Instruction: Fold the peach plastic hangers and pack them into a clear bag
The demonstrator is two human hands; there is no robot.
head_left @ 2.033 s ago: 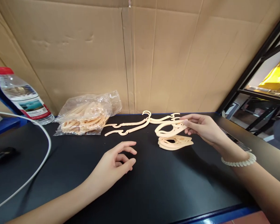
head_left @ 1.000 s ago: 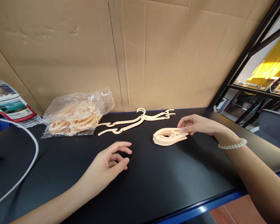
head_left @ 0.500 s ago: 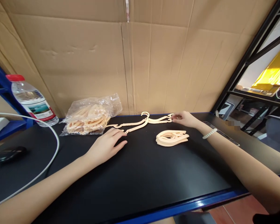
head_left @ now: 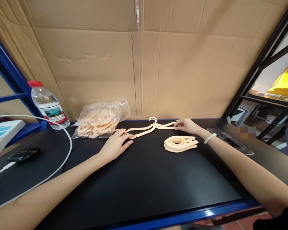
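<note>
Unfolded cream plastic hangers (head_left: 153,125) lie spread along the back of the black table (head_left: 144,185). My left hand (head_left: 115,145) rests on the left arm end of the hangers, fingers stretched forward. My right hand (head_left: 186,125) reaches the right arm end and pinches it with curled fingers. A small stack of folded cream hangers (head_left: 180,143) lies just in front of my right wrist, which wears a white bead bracelet.
A clear plastic bag of more hangers (head_left: 101,119) sits at the back left. A water bottle (head_left: 48,106), a white cable (head_left: 55,166), a dark phone (head_left: 24,154) and a white box lie at the left. A cardboard wall stands behind; a black rack is at right.
My right hand left the folded stack and moved back to the right end of the spread hangers. My left hand slid forward from the table middle onto their left end.
</note>
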